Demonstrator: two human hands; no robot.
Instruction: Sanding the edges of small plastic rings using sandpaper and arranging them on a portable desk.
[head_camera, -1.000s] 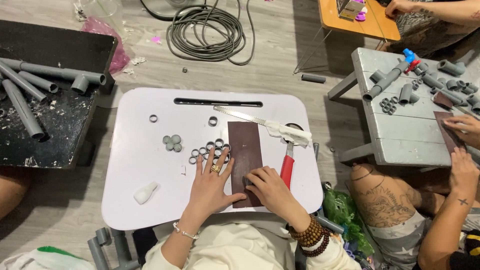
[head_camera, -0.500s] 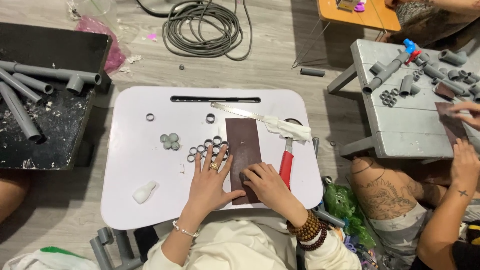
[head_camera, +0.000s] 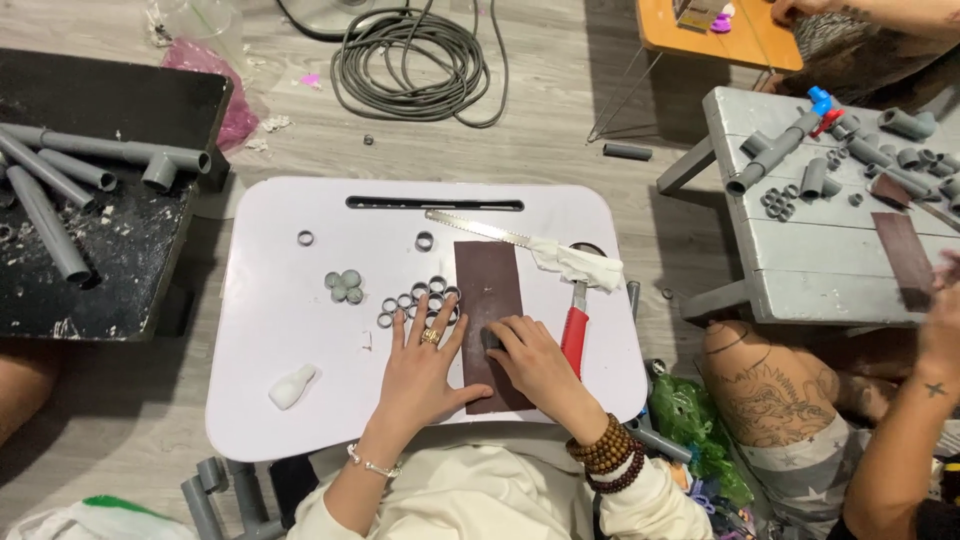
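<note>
A brown sheet of sandpaper (head_camera: 487, 290) lies on a small white table (head_camera: 300, 330). My left hand (head_camera: 425, 370) rests flat, fingers spread, on the sheet's left edge and the table, touching a cluster of several grey pipe rings (head_camera: 418, 298). My right hand (head_camera: 530, 360) presses down on the lower part of the sandpaper, fingers curled over a small grey piece (head_camera: 491, 340) that is mostly hidden. A red-handled tool (head_camera: 574, 335) lies just right of that hand.
On the white table lie a saw blade with a cloth-wrapped end (head_camera: 520, 245), grey discs (head_camera: 342, 286), loose rings and a white lump (head_camera: 292, 386). A black table with grey pipes (head_camera: 70, 190) stands left. Another person's arm (head_camera: 905, 430) works at a grey table (head_camera: 800, 260) on the right. A coiled cable (head_camera: 420, 60) lies behind.
My right hand has slid a little up and left along the sandpaper. The left hand stays flat in place. The view has shifted slightly.
</note>
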